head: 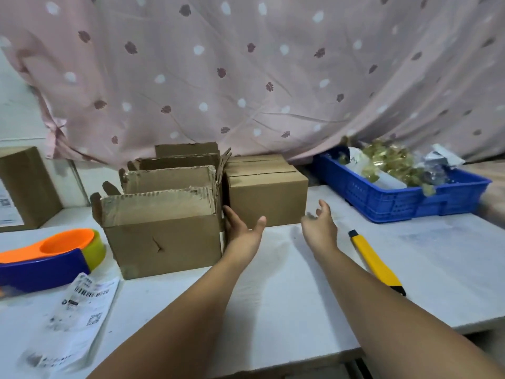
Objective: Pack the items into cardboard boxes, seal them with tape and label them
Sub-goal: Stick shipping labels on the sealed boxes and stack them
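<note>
A closed cardboard box [266,192] sits at the back of the white table [273,283]. Left of it stand several open boxes with torn flaps, the nearest one [164,236] in front. My left hand [243,228] is open, palm facing right, its fingers in the gap at the closed box's lower left corner. My right hand [319,222] is open just off the box's lower right corner, not touching it. A blue basket [396,198] at the right holds wrapped items. A tape dispenser [46,255] and shipping labels [79,313] lie at the left.
A yellow box cutter [374,261] lies right of my right forearm. Another cardboard box [24,187] stands at the far left. A pink patterned curtain [246,77] hangs behind the table. The table's front edge runs just below my forearms.
</note>
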